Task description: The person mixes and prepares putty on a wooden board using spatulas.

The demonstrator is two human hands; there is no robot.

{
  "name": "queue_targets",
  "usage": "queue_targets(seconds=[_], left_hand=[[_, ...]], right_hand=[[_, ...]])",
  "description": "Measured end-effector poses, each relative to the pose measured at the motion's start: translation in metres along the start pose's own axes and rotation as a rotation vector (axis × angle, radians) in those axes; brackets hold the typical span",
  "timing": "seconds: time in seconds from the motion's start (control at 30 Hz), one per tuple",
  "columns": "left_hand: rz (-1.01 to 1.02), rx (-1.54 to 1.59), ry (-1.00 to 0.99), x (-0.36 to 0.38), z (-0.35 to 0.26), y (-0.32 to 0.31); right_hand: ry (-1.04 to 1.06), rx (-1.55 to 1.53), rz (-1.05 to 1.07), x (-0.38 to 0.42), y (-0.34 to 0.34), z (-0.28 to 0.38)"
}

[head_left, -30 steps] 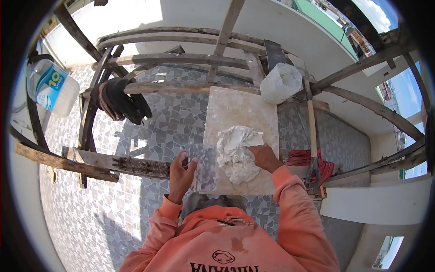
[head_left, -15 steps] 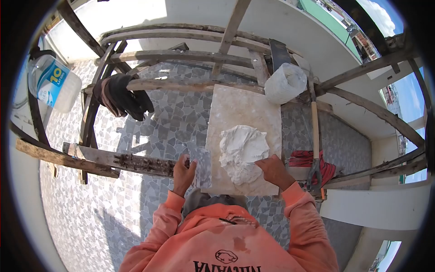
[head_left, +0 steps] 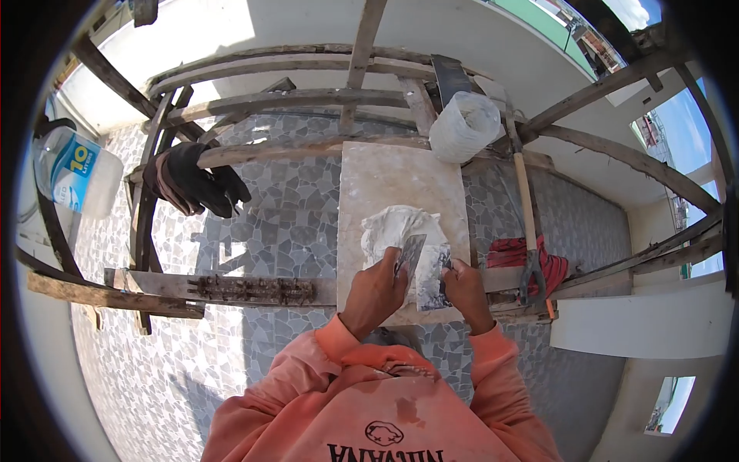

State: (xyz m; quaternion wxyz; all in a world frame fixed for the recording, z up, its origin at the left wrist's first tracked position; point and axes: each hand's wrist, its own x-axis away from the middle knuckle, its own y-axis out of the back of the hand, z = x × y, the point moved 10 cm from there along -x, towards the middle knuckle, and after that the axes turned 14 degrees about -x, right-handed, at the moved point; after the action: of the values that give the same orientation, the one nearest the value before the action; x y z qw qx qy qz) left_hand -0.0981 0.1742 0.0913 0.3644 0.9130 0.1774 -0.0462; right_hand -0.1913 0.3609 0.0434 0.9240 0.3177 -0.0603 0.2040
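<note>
Both hands are close together over the near part of a pale board (head_left: 404, 173) bearing a heap of wet white plaster (head_left: 392, 225). My left hand (head_left: 376, 291) is closed on a flat trowel (head_left: 412, 252), its metal blade tilted up over the heap. Opposite it, my right hand (head_left: 466, 289) grips a plaster-smeared putty knife (head_left: 433, 279). That blade hangs just right of the trowel, near the heap's lower right side. My fingers hide the handles of both tools.
A white bucket (head_left: 464, 127) stands at the board's far right corner. Wooden scaffold rails (head_left: 292, 98) surround me. Right of the board are a long wooden-handled tool (head_left: 523, 200) and red cloth (head_left: 504, 254). Dark cloth (head_left: 196, 177) and a large water bottle (head_left: 81, 171) hang left.
My left hand has brought the trowel rightward from the board's left edge to over the plaster. My right hand has come off the heap slightly, its putty knife now showing. The view has shifted.
</note>
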Motion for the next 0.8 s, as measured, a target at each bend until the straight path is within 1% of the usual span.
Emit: queue_targets(seconds=[0.03, 0.13, 0.17, 0.2, 0.27, 0.47, 0.57, 0.67, 0.7, 0.77, 0.8], left_hand=[[0.035, -0.01, -0.022, -0.004, -0.012, -0.01], [0.164, -0.019, -0.058, -0.009, -0.033, -0.036], [0.189, -0.023, -0.06, -0.012, -0.038, -0.039], [0.215, -0.026, -0.06, -0.013, -0.042, -0.043], [0.175, -0.044, -0.07, -0.014, -0.037, -0.051], [0.102, -0.068, -0.08, -0.021, -0.021, -0.06], [0.087, -0.08, -0.088, -0.022, -0.014, -0.059], [0.089, -0.086, -0.061, -0.024, -0.003, -0.054], [0.097, -0.089, -0.05, -0.024, -0.001, -0.051], [0.087, -0.069, -0.03, -0.025, 0.001, -0.043], [0.088, -0.061, -0.014, -0.026, 0.002, -0.04]], right_hand=[[0.02, 0.012, -0.022, 0.003, -0.003, 0.008], [0.205, -0.09, -0.17, 0.014, 0.001, 0.038], [0.104, -0.105, -0.161, 0.014, 0.003, 0.035], [0.086, -0.124, -0.156, 0.016, 0.006, 0.04], [0.053, -0.167, -0.139, 0.019, 0.008, 0.045], [0.193, -0.2, -0.147, 0.029, 0.009, 0.046], [0.162, -0.214, -0.166, 0.033, 0.019, 0.037], [0.054, -0.271, -0.175, 0.033, 0.038, 0.013], [0.043, -0.336, -0.219, 0.028, 0.041, -0.015], [-0.08, -0.672, -0.251, 0.029, 0.043, -0.044], [-0.143, -0.841, -0.264, 0.03, 0.04, -0.047]])
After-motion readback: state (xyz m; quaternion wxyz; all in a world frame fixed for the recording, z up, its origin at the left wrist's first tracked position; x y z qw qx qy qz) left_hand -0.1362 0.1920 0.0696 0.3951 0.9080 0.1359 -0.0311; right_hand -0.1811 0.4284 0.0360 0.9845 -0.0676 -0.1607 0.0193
